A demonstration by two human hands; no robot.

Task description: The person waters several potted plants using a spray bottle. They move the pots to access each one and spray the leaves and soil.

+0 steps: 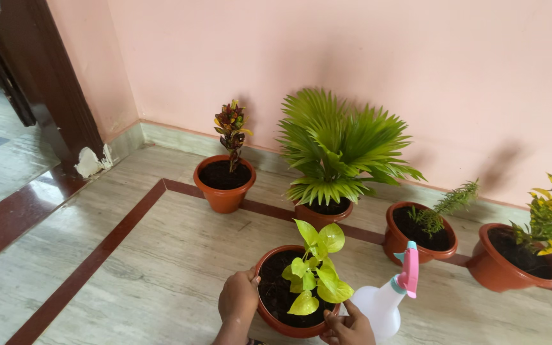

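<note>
A terracotta pot (269, 319) with dark soil and a light green leafy plant (316, 271) stands on the floor just in front of me. My left hand (238, 299) grips its left rim, fingers curled over the edge. At the pot's near right rim, my right hand (351, 327) touches the edge under the leaves. A white spray bottle (381, 305) with a pink trigger and teal nozzle stands on the floor right beside that hand.
Along the pink wall stand several more terracotta pots: a croton (224, 185), a fan palm (333, 153), a feathery green plant (420, 233) and a yellow-green croton (519, 262). A dark wooden door frame (39, 70) is at left. The marble floor has dark red border strips (97, 255).
</note>
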